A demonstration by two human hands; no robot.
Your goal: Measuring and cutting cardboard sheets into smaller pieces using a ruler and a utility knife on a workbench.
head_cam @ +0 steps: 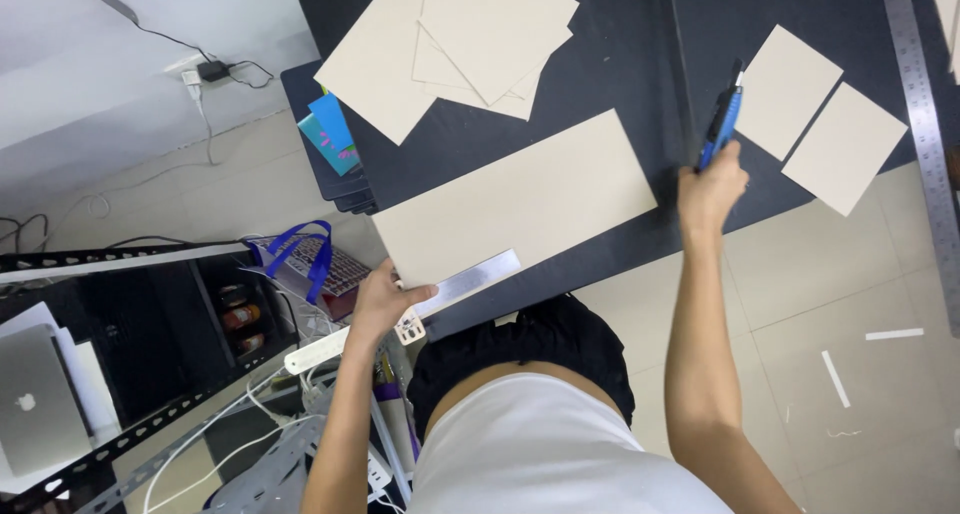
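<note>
Long beige card sheet [515, 199] lies on the dark cutting mat [620, 64], looks uncut; left hand [385, 296] pinches its near corner with a steel ruler [465, 279]; right hand [710, 186], beyond the sheet's far end, is closed on a blue utility knife [722, 122]; two small card pieces [820, 114] past the knife appear already cut; cutting seems partway.

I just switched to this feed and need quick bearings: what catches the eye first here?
First, the long beige cardboard sheet lying across the black table, its near corner gripped by the left hand together with a metal ruler. Next, the blue utility knife in the right hand, blade pointing away. Two small cardboard rectangles lie just right of the knife.
</note>
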